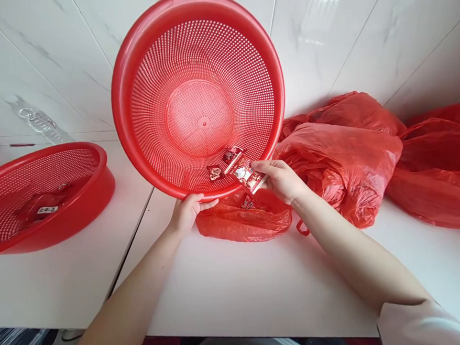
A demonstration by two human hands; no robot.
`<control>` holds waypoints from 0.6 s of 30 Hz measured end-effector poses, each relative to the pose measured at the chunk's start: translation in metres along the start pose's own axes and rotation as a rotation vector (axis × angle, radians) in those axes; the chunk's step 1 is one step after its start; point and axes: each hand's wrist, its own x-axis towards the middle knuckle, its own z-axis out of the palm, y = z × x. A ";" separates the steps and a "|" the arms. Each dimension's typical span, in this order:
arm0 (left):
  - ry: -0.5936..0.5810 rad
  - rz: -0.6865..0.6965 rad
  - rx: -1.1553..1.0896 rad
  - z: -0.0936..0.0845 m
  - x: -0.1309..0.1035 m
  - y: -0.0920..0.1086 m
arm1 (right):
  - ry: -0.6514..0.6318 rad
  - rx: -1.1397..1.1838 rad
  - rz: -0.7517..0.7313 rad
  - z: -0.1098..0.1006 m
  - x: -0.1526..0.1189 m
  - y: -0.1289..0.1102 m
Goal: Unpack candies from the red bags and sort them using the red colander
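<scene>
A big red plastic colander basket (120,106) is tipped towards me, its mesh inside facing my view. My left hand (187,212) holds its lower rim, fingers on the outer side. My right hand (281,179) is closed on a small red-and-white printed packet (249,175) at the lower right of the basket's mouth. Two other small red packets, one heart-marked packet (215,172) and one dark red packet (231,153), lie inside near the lower rim. Under the basket, an open red plastic bag (244,228) rests on the table, with a printed packet (248,202) showing in its mouth.
At the left stands another red basket (79,220) with red packets in it. A clear plastic bottle (39,122) lies behind it. Filled red plastic bags (342,154) crowd the right side of the white table (238,293), against a tiled wall (323,40).
</scene>
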 end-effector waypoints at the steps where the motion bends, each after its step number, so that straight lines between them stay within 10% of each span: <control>1: 0.001 0.002 0.004 0.000 0.000 0.000 | 0.016 -0.006 -0.004 0.000 0.000 0.000; 13: 0.029 0.045 0.028 -0.002 0.000 -0.003 | -0.019 -0.161 -0.092 -0.004 0.000 0.002; 18: 0.042 0.078 0.047 -0.001 0.000 -0.003 | -0.077 -0.722 -0.227 -0.016 -0.006 -0.014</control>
